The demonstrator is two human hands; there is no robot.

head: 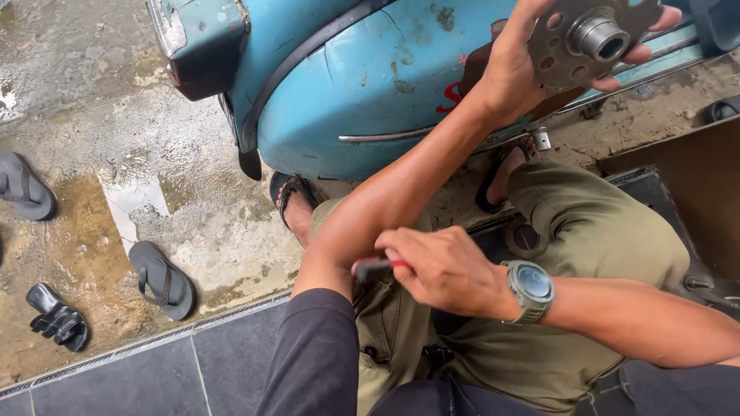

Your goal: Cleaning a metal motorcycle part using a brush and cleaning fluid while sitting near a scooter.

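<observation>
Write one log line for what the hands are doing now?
left hand: holds metal disc | right hand: grips red-handled tool | behind: blue scooter

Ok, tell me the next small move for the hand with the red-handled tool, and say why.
Probably bring the right hand up to the metal hub plate. The left hand holds that plate raised beside the blue scooter body, while the red-handled tool sits low by the left forearm, well away from the plate.
</observation>
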